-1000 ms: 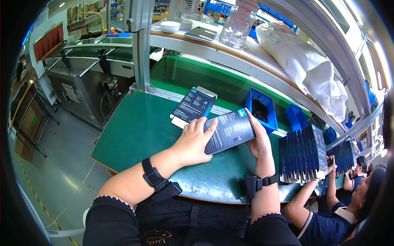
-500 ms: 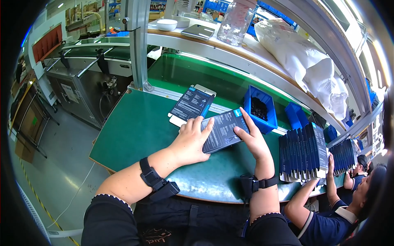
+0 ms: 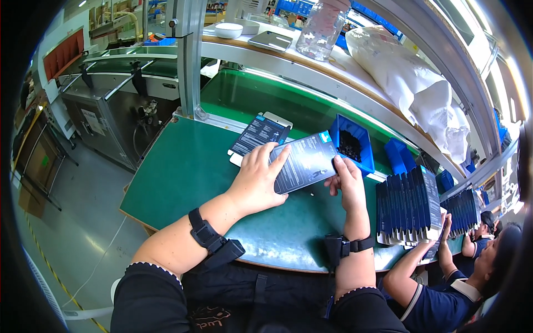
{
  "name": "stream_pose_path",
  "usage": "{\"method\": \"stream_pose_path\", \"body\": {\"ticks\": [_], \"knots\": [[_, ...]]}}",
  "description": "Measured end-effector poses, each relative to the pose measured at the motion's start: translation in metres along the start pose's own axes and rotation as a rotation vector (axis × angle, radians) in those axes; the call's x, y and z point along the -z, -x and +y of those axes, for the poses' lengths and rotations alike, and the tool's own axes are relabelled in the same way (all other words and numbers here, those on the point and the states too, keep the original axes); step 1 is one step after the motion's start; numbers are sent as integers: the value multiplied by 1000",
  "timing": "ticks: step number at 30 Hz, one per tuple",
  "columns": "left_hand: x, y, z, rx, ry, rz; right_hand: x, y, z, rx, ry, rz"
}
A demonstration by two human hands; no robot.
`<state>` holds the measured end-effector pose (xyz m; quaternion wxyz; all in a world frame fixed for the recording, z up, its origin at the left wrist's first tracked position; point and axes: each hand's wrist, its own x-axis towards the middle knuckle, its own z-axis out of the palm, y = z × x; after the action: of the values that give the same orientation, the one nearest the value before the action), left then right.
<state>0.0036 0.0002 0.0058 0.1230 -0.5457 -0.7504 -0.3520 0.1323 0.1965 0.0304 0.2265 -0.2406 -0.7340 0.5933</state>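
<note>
A flat dark cardboard box [image 3: 302, 166] with white print and a light-blue corner is held tilted above the green table. My left hand [image 3: 256, 176] grips its left end, thumb and fingers spread across the near face and edge. At the box's right end, my right hand [image 3: 348, 180] is closed, with thumb and fingertips pinching at the edge and the other fingers curled. Whether a small piece is also between those fingertips is hard to tell. Behind my left hand another dark box [image 3: 260, 135] lies flat on the table with its pale end flaps out.
A blue bin [image 3: 355, 145] of small black parts stands beyond my right hand, with another blue bin [image 3: 400, 155] beside it. Upright dark boxes [image 3: 408, 205] form a row at right, near a co-worker's hands [image 3: 441, 236]. A shelf [image 3: 277, 55] crosses above the green table [image 3: 183, 177].
My right hand has slid down from the box's far right corner to its right edge, its fingers now curled. The box has shifted slightly away from me and its face catches more light.
</note>
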Motion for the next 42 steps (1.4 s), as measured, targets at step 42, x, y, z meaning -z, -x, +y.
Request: {"method": "stream_pose_path", "body": {"ticks": [42], "knots": [[-12, -14, -33, 481, -246, -131, 62, 201, -155, 1727, -115, 956]]}}
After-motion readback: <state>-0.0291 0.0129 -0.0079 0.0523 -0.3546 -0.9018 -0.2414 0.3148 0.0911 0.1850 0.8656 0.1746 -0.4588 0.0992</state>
